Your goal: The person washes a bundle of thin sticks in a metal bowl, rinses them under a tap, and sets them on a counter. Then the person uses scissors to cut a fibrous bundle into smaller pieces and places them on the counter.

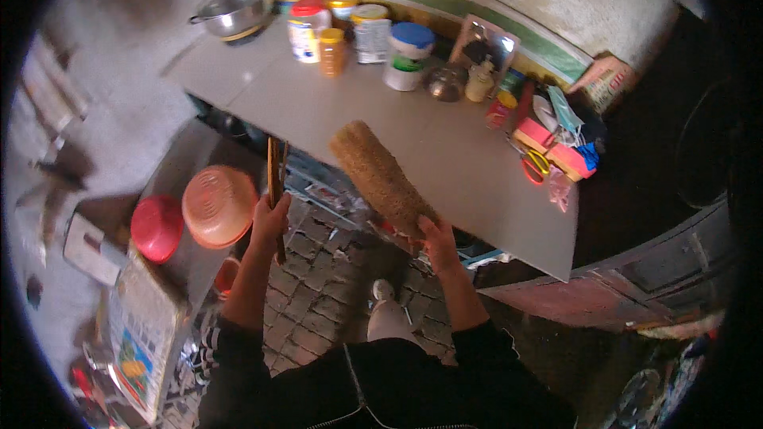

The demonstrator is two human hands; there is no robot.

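Note:
My left hand (269,221) is closed around a bundle of thin wooden sticks (273,170), perhaps chopsticks, held upright in front of the table's front edge. In my right hand (438,244) is the lower end of a long brown fibrous roll (381,176), which looks like a dried loofah. The loofah tilts up to the left, its far end over the grey tabletop (334,101). Whether it touches the table cannot be told. Left of my left hand, an orange plastic basin (217,207) and a red plastic bowl (157,228) rest bottom up on a ledge.
Along the wall stand a lidded steel pot (235,12), several jars including a blue-lidded tub (409,56), a metal bowl (444,82) and a framed mirror (484,44). Scissors (534,167) lie near the table's right end. Below is a brick floor (304,310); a dark cabinet (661,262) stands right.

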